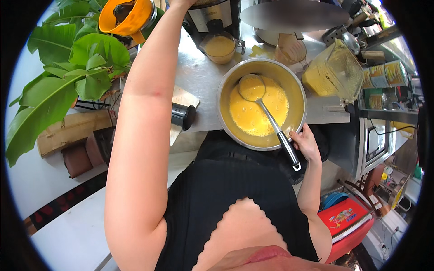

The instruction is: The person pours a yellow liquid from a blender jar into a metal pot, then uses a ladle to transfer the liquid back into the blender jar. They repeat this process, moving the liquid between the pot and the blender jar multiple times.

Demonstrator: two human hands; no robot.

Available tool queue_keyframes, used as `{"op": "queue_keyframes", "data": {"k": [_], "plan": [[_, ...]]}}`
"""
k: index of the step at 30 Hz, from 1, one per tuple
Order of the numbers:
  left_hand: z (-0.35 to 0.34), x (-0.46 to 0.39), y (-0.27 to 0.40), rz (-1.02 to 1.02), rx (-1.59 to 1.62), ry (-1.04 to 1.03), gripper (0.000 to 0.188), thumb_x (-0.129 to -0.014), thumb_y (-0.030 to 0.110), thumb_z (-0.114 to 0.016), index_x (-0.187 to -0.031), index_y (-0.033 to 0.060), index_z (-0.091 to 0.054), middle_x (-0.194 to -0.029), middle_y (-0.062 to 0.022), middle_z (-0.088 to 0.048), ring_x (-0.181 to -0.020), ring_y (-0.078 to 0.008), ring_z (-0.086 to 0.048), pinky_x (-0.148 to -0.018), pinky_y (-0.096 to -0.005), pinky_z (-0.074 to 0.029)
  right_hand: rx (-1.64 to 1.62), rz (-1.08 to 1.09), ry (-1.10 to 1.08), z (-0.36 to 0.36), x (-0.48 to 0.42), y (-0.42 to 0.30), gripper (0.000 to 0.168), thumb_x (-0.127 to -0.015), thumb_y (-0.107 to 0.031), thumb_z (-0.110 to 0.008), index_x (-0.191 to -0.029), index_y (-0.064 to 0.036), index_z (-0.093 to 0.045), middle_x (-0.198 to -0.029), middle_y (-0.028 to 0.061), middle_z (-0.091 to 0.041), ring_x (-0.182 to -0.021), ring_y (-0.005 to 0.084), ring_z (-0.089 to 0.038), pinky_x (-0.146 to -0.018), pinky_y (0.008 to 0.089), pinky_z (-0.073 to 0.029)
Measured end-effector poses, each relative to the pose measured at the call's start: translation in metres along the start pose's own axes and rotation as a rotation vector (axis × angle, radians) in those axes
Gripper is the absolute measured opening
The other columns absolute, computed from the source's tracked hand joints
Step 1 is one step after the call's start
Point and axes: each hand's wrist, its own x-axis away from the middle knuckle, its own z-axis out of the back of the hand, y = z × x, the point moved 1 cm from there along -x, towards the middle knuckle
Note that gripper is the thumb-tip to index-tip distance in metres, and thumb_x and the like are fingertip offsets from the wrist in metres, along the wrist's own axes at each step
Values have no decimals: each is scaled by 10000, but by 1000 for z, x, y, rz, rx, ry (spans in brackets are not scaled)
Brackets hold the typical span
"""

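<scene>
A large stainless steel bowl (222, 111) of frothy yellow liquid (251, 118) sits at the counter's front edge, partly overhanging it. My right hand (307, 142) grips its rim at the lower right, thumb inside. A steel ladle (268, 113) with a black handle leans across that rim beside my thumb, its scoop in the liquid. My left arm reaches far forward. Only part of my left hand (181, 2) shows at the top edge, beside a black and silver machine (217, 15); its fingers are cut off. Under the machine's spout stands a clear jug (220, 49) of yellowish liquid.
Right of the bowl are a blender jar (330, 76) coated in yellow pulp and a clear measuring jug (291, 49). Yellow liquid is spilled on the steel counter (259, 51). A black cylinder (183, 116) lies left, near my arm. An orange funnel (140, 17) stands back left.
</scene>
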Motion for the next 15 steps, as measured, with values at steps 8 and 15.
{"op": "queue_keyframes", "data": {"k": [8, 15], "plan": [[8, 6, 10, 3, -63, 61, 786, -581, 363, -759, -1183, 36, -372, -1068, -171, -566, -999, -309, -553, -837, -372, -443, 692, 149, 401, 9, -10, -84, 433, -754, -186, -655, -1114, 12, -517, -731, 98, -604, -652, 163, -566, -649, 280, -452], [7, 4, 16, 29, -65, 66, 784, -572, 371, -751, -1180, 43, -380, -1083, -172, -556, -1019, -318, -537, -853, -388, -433, 774, 633, -42, -60, -172, -146, 414, -762, -231, -648, -1096, -10, -545, -962, 123, -617, -842, 219, -585, -767, 301, -456]]}}
